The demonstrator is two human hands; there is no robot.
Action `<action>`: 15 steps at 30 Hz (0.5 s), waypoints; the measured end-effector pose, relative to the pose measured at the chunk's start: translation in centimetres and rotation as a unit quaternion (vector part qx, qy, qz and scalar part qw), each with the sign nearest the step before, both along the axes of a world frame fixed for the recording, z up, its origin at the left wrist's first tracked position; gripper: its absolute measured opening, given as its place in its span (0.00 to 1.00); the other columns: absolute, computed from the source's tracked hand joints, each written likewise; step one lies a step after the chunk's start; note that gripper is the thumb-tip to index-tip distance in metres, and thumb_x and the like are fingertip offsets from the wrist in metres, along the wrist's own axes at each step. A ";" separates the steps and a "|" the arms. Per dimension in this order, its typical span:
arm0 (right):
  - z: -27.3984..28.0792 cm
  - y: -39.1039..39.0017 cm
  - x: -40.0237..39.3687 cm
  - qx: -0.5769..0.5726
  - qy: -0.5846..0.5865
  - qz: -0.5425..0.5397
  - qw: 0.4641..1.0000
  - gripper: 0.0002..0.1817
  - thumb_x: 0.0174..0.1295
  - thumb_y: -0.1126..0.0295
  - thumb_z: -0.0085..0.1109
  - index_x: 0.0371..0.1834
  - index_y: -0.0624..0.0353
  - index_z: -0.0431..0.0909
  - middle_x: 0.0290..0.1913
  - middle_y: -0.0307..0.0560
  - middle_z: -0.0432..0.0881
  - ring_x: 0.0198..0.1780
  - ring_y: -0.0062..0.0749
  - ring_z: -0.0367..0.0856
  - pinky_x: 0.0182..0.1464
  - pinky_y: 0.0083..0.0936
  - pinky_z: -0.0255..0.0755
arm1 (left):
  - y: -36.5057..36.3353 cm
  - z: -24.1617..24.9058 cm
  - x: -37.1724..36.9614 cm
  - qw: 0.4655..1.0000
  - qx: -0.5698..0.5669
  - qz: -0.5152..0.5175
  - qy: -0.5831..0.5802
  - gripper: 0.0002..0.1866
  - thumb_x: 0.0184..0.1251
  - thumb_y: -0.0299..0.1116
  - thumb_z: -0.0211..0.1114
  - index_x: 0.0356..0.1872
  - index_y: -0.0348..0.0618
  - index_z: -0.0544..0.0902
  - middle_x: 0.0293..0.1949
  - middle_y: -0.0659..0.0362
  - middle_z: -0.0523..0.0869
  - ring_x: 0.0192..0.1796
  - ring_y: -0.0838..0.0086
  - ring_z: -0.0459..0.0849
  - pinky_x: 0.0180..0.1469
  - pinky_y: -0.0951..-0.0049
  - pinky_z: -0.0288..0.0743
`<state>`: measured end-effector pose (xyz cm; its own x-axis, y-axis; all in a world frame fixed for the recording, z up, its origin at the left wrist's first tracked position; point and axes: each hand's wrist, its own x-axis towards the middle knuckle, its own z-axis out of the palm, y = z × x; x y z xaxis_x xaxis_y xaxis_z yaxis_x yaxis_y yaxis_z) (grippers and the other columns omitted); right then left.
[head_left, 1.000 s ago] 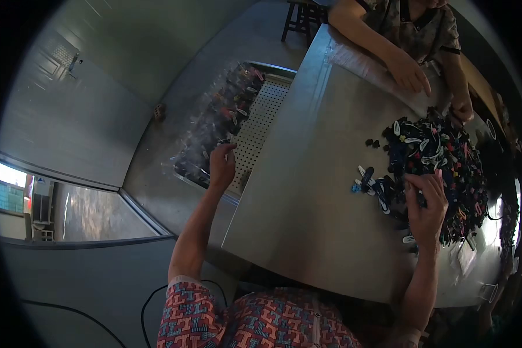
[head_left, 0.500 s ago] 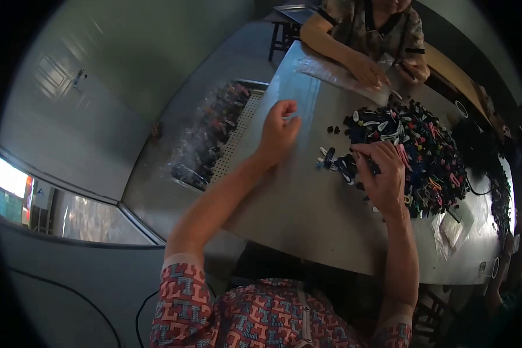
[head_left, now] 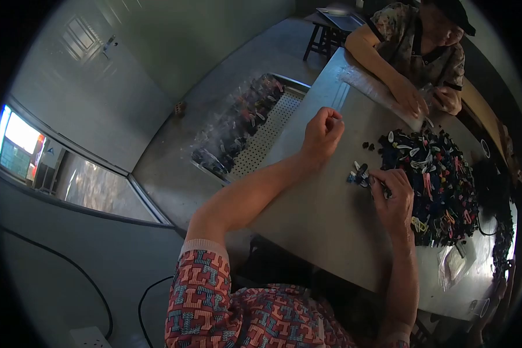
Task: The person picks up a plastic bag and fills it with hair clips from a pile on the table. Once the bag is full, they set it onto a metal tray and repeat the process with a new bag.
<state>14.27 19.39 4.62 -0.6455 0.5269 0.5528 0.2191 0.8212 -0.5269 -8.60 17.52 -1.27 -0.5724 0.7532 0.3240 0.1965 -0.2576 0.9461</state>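
Observation:
A big heap of hair clips (head_left: 441, 180), mostly black with white, pink, red and yellow ones, lies on the grey table (head_left: 313, 226). At its left edge is my right hand (head_left: 394, 200), thumb and fingers pinched beside a small cluster of dark and white clips (head_left: 361, 174); whatever is between the fingertips is too small to name. My left hand (head_left: 323, 136) is raised over the table's left part, its fingers curled and the thumb close to the index finger. Anything it holds is hidden. A few tiny black pieces (head_left: 368, 145) lie between the hands.
Across the table a person (head_left: 423, 52) handles small items beside a long clear plastic bag (head_left: 377, 90). A perforated tray (head_left: 269, 130) with bagged clips stands left of the table. Another plastic packet (head_left: 451, 265) lies near the right front. A stool (head_left: 319, 43) stands behind.
The whole view has shifted, so the table and heap appear further right and lower. My right hand is closer to the small cluster. My left hand remains curled and raised.

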 end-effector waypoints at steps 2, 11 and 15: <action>-0.1 0.0 -0.2 -0.004 -0.008 0.001 1.000 0.09 0.58 0.82 0.64 0.42 0.62 0.85 0.36 0.48 0.86 0.40 0.44 0.82 0.44 0.34 0.76 | 0.1 0.2 0.0 1.000 0.005 0.007 0.010 0.10 0.69 0.32 0.64 0.43 0.37 0.77 0.29 0.63 0.80 0.30 0.82 0.76 0.33 0.77 0.71; -0.7 -0.2 -0.9 -0.032 -0.047 0.006 0.998 0.09 0.58 0.82 0.63 0.42 0.62 0.85 0.38 0.48 0.86 0.42 0.44 0.82 0.46 0.34 0.77 | 0.2 0.4 0.1 1.000 0.023 -0.003 0.011 0.11 0.73 0.35 0.63 0.36 0.39 0.73 0.22 0.68 0.73 0.25 0.88 0.65 0.26 0.78 0.60; 0.1 0.0 -0.4 0.001 -0.049 -0.001 0.999 0.09 0.58 0.82 0.63 0.42 0.63 0.85 0.36 0.49 0.85 0.42 0.44 0.82 0.45 0.34 0.76 | -0.1 0.5 0.3 0.999 0.032 -0.018 0.020 0.11 0.74 0.35 0.63 0.36 0.39 0.73 0.22 0.68 0.72 0.25 0.88 0.65 0.26 0.79 0.60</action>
<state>13.88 19.43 4.76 -0.6959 0.5271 0.4877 0.2707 0.8215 -0.5018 -8.32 17.44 -0.80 -0.5302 0.7506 0.3942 0.2235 -0.3247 0.9190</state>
